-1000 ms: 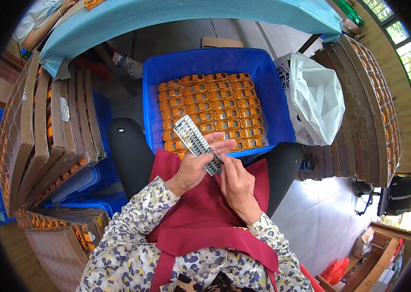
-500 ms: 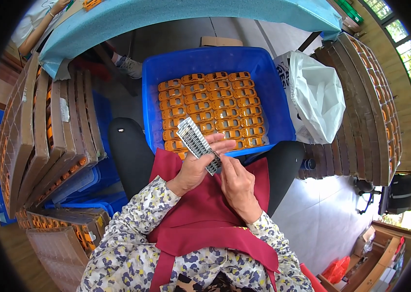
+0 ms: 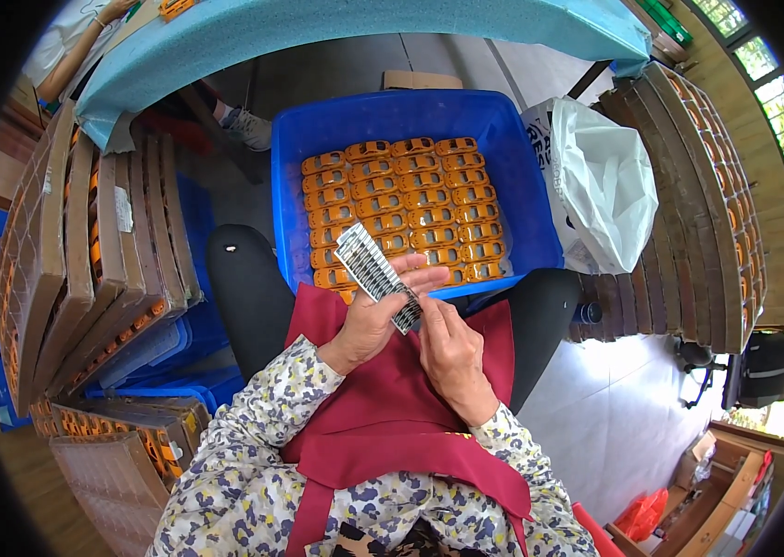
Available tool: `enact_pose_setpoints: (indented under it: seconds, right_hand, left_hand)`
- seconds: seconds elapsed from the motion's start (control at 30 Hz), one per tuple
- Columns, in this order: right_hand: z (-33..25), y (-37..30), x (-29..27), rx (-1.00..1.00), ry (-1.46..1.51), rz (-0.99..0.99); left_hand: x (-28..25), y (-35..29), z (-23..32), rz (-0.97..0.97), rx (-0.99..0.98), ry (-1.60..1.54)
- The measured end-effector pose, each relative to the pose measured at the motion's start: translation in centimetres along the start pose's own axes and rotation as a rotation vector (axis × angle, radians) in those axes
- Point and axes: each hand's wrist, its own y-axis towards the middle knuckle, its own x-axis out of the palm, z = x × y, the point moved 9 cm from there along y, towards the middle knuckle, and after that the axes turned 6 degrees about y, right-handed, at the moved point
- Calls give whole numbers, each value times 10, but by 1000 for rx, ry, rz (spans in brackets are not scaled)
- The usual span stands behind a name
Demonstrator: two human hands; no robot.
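I have the patterned strip (image 3: 373,269) in the left hand (image 3: 359,332), clamped under the thumb with the other fingers spread out beneath it; its far end juts beyond them to the upper left. The right hand (image 3: 455,357) has thumb and index drawn close together at the strip's near end, though I cannot tell whether they pinch anything. My worry is a slip: if the left thumb eases, the strip could twist or drop onto the apron (image 3: 355,404) below the fingers, or among the orange toy cars (image 3: 427,198) in the blue bin (image 3: 520,176) just beyond them. Too hard a tug from the right fingertips might bend it. Against a second ago, the far end sits slightly lower and further right; both hands have barely moved.
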Motion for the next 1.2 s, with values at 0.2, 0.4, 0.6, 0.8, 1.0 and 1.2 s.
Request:
enact_pose_setpoints:
  seconds: [0.2, 0.4, 0.6, 0.8, 1.0, 1.2]
  right_hand:
    - [0, 0, -2, -4, 13, -1]
    - [-1, -1, -2, -5, -6, -22]
    - [-1, 0, -3, 0, 16, -23]
    - [1, -1, -5, 20, 73, 0]
    - [2, -2, -6, 30, 81, -1]
    - [8, -4, -3, 78, 163, -21]
  left_hand:
    - [2, 0, 1, -11, 12, 8]
    - [1, -1, 0, -14, 13, 19]
    - [2, -1, 0, -29, 29, 48]
    - [4, -2, 1, -36, 19, 86]
    - [5, -3, 0, -45, 4, 68]
    - [3, -4, -1, -39, -4, 75]
